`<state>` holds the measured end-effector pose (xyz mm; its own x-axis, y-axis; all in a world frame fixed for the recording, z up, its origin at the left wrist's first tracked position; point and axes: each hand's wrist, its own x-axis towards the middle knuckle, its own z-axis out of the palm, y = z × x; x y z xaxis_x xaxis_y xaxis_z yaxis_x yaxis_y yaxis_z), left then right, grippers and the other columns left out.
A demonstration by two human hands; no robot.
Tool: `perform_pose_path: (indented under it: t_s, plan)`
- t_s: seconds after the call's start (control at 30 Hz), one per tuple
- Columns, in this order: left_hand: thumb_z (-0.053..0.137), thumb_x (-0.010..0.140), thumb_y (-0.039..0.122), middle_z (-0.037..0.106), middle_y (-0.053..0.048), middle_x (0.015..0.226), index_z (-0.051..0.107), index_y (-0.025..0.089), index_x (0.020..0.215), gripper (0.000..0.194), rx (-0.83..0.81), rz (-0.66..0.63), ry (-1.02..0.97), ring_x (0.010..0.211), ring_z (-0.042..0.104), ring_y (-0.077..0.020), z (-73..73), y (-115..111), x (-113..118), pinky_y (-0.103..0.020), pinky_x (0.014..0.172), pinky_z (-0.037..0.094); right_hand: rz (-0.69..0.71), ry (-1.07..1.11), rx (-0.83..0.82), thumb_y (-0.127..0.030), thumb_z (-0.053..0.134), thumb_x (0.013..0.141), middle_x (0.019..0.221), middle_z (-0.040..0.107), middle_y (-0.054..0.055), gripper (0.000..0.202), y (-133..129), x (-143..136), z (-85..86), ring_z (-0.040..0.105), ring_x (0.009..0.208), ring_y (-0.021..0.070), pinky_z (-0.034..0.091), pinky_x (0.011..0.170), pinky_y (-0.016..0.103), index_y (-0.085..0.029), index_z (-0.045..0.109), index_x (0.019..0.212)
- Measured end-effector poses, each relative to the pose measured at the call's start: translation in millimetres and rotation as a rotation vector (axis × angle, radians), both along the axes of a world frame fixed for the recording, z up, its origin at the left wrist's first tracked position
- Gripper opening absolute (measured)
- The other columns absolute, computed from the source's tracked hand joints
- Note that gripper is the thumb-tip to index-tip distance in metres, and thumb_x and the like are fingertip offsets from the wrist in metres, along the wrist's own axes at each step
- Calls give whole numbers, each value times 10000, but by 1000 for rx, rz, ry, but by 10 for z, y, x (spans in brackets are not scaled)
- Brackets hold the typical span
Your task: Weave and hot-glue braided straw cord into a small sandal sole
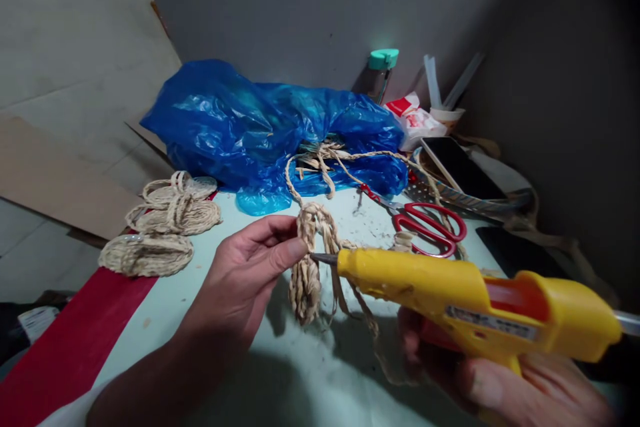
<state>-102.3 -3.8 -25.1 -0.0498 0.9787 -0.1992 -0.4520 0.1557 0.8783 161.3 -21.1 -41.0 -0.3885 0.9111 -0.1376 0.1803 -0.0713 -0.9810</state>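
Between thumb and fingers, my left hand [255,263] pinches a braided straw piece [306,280], folded in a loop above the table. My right hand [480,373] is wrapped round the grip of a yellow glue gun [415,273], its dark nozzle pointing left and meeting the braid near my left thumb. Loose strands hang from the braid. A straw cord [289,177] runs from it up to a bundle of straw [323,153] at the mouth of a blue plastic bag [225,120]. Red-handled scissors [430,227] lie behind the glue gun.
Three coiled braided straw pieces [147,257] lie at the left on the table [190,327]. At the right, a phone [465,167] rests on a shallow basket [505,207]. Behind it stand a cup [447,119] with glue sticks [460,83] and a teal-lidded bottle [383,60]. A grey wall [310,13] rises behind.
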Motion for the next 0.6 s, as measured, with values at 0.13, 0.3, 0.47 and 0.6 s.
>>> perform_pose_path:
  t_s: [0.13,0.3,0.47,0.6]
  plan:
    - [928,617,317,764,-29,801,790,196,762,234,-31,17,32,851,721,-216,1,-3,0,-295,822,588,95,-114,2,-402,715,836,985,727,75,204,-45,-72,152,675,1026,336,562,918,515,-371,760,1032]
    - [924,627,322,786,-26,818,824,217,798,224,-18,68,100,949,733,-242,8,-28,7,-295,902,577,72,-99,-58,-456,695,856,906,734,75,163,-53,-34,110,694,887,295,601,747,426,-339,769,942]
    - [915,621,248,810,-32,821,842,244,894,282,-52,42,145,856,765,-266,69,-127,47,-301,758,617,14,-91,-57,-516,692,851,865,756,71,225,-66,6,72,714,801,268,625,650,352,-340,772,966]
    - [924,591,200,818,-40,873,832,224,951,372,-130,54,199,888,768,-268,125,-166,80,-304,795,620,23,-180,-69,-494,665,887,919,784,51,250,-73,-54,197,751,861,259,650,740,323,-324,772,1037]
